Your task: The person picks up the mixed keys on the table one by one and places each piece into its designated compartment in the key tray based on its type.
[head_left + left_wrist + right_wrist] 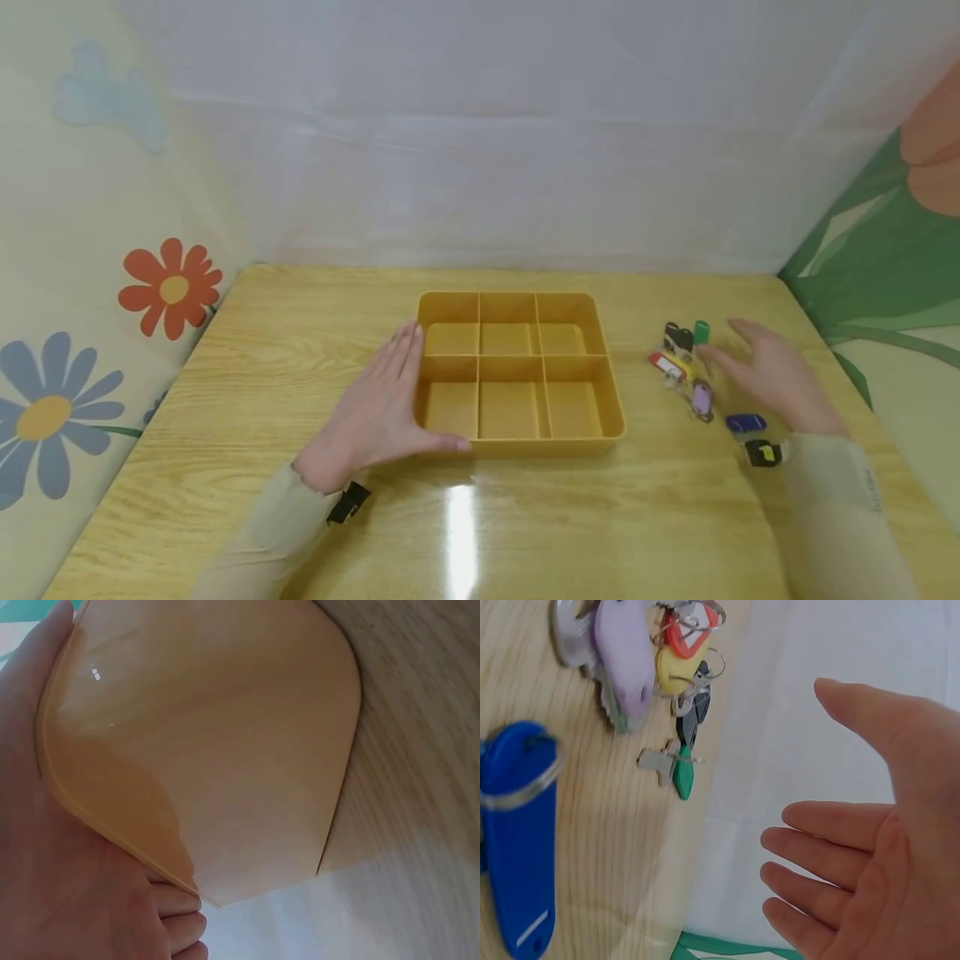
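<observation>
My left hand (375,408) lies along the left wall and front-left corner of a yellow divided box (517,448), fingers straight and thumb stretched along the front rim. The left wrist view shows the box's outer wall (225,750) against the palm. Over the table's right side my right hand (776,375) is spread and holds nothing. Beside it lies a cluster of key tags: a green tag (701,332), black tags (678,337), a red tag (666,364) and a purple tag (702,398). Nearer the right wrist lies a blue key tag (521,840), with a metal ring.
The box has several compartments, with bare floors. A small black object with a yellow mark (763,453) sits by the right sleeve. White cloth (510,167) hangs behind the wooden table (300,333); flower-printed panels (67,250) flank it.
</observation>
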Tool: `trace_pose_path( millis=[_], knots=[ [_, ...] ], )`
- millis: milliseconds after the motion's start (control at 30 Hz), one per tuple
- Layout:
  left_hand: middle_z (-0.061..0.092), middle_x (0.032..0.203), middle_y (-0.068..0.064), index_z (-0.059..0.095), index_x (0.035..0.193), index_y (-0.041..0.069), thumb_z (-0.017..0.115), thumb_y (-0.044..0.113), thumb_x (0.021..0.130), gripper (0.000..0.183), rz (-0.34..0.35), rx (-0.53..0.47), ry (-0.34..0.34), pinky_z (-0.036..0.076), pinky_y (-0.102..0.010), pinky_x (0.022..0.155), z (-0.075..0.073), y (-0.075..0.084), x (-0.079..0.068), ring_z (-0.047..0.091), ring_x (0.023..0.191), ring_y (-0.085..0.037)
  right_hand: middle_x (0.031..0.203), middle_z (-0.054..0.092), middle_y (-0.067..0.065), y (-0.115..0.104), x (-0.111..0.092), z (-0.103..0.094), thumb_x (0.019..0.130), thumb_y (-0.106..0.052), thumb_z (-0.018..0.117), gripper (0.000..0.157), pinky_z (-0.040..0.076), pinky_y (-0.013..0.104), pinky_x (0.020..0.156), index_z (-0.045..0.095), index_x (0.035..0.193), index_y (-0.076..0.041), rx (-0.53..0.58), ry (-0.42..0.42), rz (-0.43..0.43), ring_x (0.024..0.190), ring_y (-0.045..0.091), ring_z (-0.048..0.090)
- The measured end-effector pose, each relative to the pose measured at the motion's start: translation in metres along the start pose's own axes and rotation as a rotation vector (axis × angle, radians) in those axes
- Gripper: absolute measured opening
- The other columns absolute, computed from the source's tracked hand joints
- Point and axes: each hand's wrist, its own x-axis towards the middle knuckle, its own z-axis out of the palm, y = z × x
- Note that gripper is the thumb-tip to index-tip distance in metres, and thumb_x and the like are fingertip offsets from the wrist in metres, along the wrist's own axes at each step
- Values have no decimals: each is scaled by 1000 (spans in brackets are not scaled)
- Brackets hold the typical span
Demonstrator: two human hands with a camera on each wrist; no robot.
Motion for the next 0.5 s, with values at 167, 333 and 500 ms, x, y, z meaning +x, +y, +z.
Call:
trace_pose_path(
  millis=[167,333,500],
  knots=[
    [-13,166,-16,-10,159,0,47,98,68,146,10,-9,12,5,-41,124,0,0,0,-9,153,-28,151,30,41,7,-5,-4,100,-60,54,94,26,77,105,26,154,12,-3,7,9,132,64,31],
    [-12,166,-18,-14,158,2,48,97,71,143,38,3,34,6,-41,124,2,1,-4,-7,153,-29,148,33,43,13,-12,-6,102,-55,55,88,29,77,103,31,151,15,-12,9,-2,129,65,34],
    [-11,166,-17,-14,158,3,46,98,69,144,47,13,44,7,-42,124,5,7,-13,-7,153,-30,136,48,43,19,-19,-7,103,-50,56,80,40,74,95,38,148,13,-14,-9,-10,104,58,57]
  ],
)
